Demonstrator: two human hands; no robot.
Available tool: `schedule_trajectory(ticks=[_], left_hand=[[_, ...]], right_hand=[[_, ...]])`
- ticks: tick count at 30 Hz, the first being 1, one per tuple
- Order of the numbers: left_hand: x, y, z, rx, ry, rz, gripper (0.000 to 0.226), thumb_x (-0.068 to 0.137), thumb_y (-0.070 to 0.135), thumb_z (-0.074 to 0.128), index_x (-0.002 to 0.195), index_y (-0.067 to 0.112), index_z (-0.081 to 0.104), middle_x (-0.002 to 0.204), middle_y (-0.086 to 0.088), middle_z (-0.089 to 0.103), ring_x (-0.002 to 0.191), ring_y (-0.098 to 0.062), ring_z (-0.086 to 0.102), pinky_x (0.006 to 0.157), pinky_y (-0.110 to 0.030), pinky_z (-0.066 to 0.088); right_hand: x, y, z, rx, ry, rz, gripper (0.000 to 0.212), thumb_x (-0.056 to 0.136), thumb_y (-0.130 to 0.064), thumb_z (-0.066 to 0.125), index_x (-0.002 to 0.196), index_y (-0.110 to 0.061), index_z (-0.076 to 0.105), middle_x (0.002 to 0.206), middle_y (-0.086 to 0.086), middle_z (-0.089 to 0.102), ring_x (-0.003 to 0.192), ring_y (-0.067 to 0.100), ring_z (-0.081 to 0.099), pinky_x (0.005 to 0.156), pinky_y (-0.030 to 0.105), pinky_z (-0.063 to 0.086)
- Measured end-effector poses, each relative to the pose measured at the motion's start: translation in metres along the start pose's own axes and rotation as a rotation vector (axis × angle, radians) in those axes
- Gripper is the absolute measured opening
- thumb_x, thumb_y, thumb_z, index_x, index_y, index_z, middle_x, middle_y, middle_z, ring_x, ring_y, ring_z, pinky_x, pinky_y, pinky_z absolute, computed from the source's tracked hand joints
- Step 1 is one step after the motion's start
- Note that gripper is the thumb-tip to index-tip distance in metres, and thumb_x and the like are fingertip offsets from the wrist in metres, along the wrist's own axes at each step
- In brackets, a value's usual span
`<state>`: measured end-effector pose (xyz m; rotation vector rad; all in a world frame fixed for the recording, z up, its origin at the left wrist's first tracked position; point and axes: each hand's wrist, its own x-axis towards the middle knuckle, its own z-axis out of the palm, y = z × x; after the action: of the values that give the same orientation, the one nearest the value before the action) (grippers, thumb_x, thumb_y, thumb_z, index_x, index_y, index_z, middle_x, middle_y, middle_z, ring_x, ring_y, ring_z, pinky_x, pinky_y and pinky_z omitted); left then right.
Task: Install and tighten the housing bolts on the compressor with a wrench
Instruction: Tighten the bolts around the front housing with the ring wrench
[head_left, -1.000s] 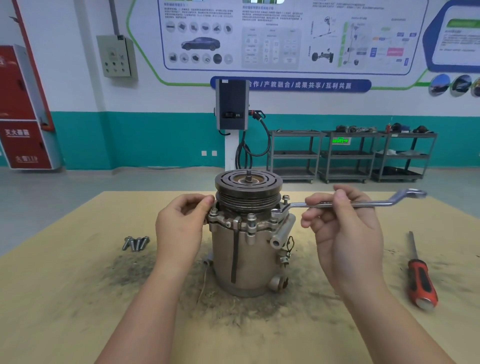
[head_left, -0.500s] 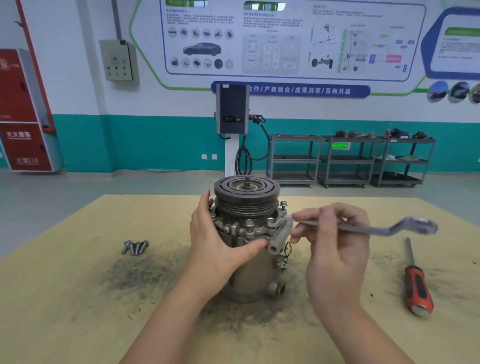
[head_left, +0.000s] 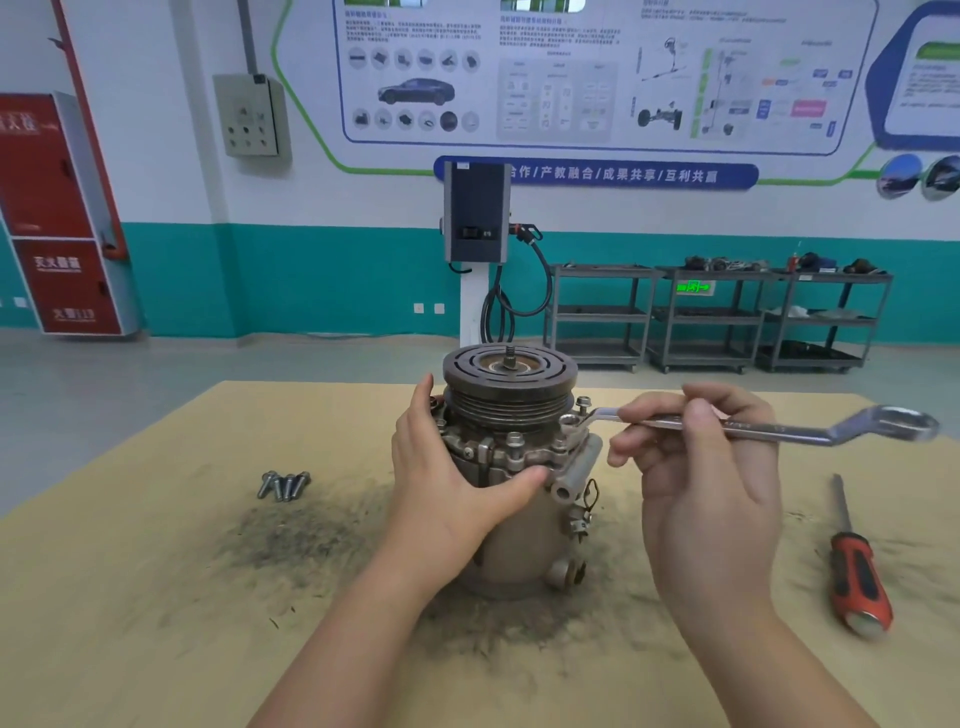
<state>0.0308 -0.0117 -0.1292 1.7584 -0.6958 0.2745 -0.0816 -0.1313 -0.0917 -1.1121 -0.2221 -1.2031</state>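
A compressor (head_left: 511, 493) stands upright at the middle of a workshop table (head_left: 130, 597), its ribbed, rust-dark pulley (head_left: 510, 384) on top and its dull cast-metal body below. Around the flange under the pulley, several hex-headed bolts (head_left: 514, 440) sit in their lugs. The left hand (head_left: 447, 483) grips the housing, palm against its left side and thumb across the front, apparently to keep the body from turning under the tool. The right hand (head_left: 701, 467) pinches the shank of a bright steel wrench (head_left: 753, 428) between thumb and curled fingers; the near ring end sits at a bolt on the right of the flange, though whether it is fully seated cannot be told, and the offset far ring hangs free well to the right. The light, near-the-head hold suggests fitting or running the bolt down, not a hard final pull. Four spare bolts (head_left: 284, 486) lie bunched on the table to the left, well apart from the compressor. A screwdriver (head_left: 857, 577) with a red and black handle lies to the right. Dark, gritty dust (head_left: 301, 540) smears the tan, board-like tabletop around the base.
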Motion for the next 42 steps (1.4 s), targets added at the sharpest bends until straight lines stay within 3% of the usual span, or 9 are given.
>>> schedule_trajectory(ticks=[8, 12, 15, 20, 23, 25, 30, 36, 42], left_hand=[[0.0, 0.001, -0.001, 0.009, -0.015, 0.013, 0.121, 0.059, 0.057, 0.083, 0.148, 0.046, 0.002, 0.133, 0.027, 0.017, 0.139, -0.004, 0.02, 0.115, -0.029, 0.022], [0.001, 0.0, 0.0, 0.017, -0.011, 0.011, 0.121, 0.056, 0.061, 0.081, 0.148, 0.047, 0.003, 0.13, 0.03, 0.016, 0.139, -0.003, 0.019, 0.112, -0.025, 0.021], [0.001, -0.001, 0.001, 0.028, 0.003, 0.015, 0.12, 0.048, 0.072, 0.071, 0.146, 0.048, 0.006, 0.129, 0.031, 0.019, 0.139, -0.004, 0.021, 0.113, -0.026, 0.023], [0.006, -0.003, 0.003, 0.015, 0.015, -0.011, 0.123, 0.039, 0.068, 0.065, 0.146, 0.044, 0.009, 0.129, 0.023, 0.02, 0.137, -0.011, 0.027, 0.113, -0.03, 0.025], [0.004, -0.004, 0.003, 0.013, 0.021, 0.015, 0.119, 0.043, 0.068, 0.066, 0.145, 0.047, 0.008, 0.128, 0.024, 0.021, 0.137, -0.009, 0.027, 0.114, -0.03, 0.026], [0.001, -0.004, 0.002, 0.014, 0.019, 0.024, 0.115, 0.046, 0.072, 0.069, 0.142, 0.052, 0.008, 0.129, 0.029, 0.021, 0.138, -0.004, 0.023, 0.113, -0.028, 0.025], [0.001, -0.001, 0.001, 0.022, -0.002, 0.001, 0.116, 0.047, 0.074, 0.069, 0.143, 0.052, 0.007, 0.137, 0.027, 0.021, 0.139, -0.004, 0.021, 0.115, -0.029, 0.023], [0.002, 0.0, 0.002, 0.037, 0.02, 0.002, 0.117, 0.049, 0.073, 0.07, 0.146, 0.044, 0.013, 0.141, 0.018, 0.025, 0.14, -0.009, 0.025, 0.119, -0.04, 0.026], [0.002, 0.001, 0.002, 0.019, 0.045, 0.014, 0.114, 0.048, 0.07, 0.072, 0.144, 0.044, 0.017, 0.137, 0.017, 0.029, 0.137, -0.008, 0.03, 0.118, -0.041, 0.029]], right_hand=[[0.025, 0.006, -0.014, 0.261, 0.12, 0.463, 0.023, 0.098, 0.0, 0.03, 0.089, -0.01, 0.048, 0.064, 0.01, 0.061, 0.046, 0.019, 0.054, 0.046, 0.024, 0.046], [0.001, 0.014, -0.008, 0.005, 0.067, 0.048, 0.02, 0.102, -0.007, 0.032, 0.094, -0.017, 0.047, 0.071, 0.008, 0.066, 0.053, 0.021, 0.058, 0.053, 0.027, 0.049], [-0.017, 0.019, -0.002, -0.299, -0.166, -0.295, 0.015, 0.101, -0.025, 0.044, 0.095, -0.029, 0.057, 0.086, 0.005, 0.066, 0.068, 0.018, 0.064, 0.064, 0.025, 0.053], [-0.026, 0.02, 0.002, -0.657, -0.459, -0.481, 0.022, 0.091, -0.029, 0.063, 0.088, -0.008, 0.068, 0.095, -0.005, 0.066, 0.092, 0.011, 0.065, 0.083, 0.028, 0.052], [-0.026, 0.016, 0.006, -0.581, -0.44, -0.422, 0.006, 0.091, -0.025, 0.061, 0.097, -0.027, 0.062, 0.097, -0.009, 0.063, 0.091, 0.009, 0.064, 0.082, 0.023, 0.05], [-0.022, 0.011, 0.006, -0.392, -0.314, -0.337, 0.016, 0.096, -0.025, 0.053, 0.103, -0.04, 0.052, 0.094, -0.004, 0.066, 0.08, 0.013, 0.065, 0.074, 0.023, 0.052], [0.001, -0.001, -0.001, 0.068, 0.034, 0.078, 0.012, 0.096, -0.006, 0.036, 0.097, -0.017, 0.041, 0.072, 0.01, 0.067, 0.056, 0.02, 0.058, 0.057, 0.027, 0.05], [0.021, 0.002, -0.012, 0.296, 0.121, 0.483, 0.018, 0.095, 0.002, 0.031, 0.092, -0.011, 0.041, 0.062, 0.01, 0.062, 0.048, 0.017, 0.052, 0.048, 0.022, 0.045], [0.003, 0.004, -0.006, 0.112, 0.036, 0.233, 0.006, 0.086, -0.011, 0.044, 0.08, -0.012, 0.045, 0.06, 0.004, 0.057, 0.046, 0.018, 0.042, 0.048, 0.026, 0.035]])
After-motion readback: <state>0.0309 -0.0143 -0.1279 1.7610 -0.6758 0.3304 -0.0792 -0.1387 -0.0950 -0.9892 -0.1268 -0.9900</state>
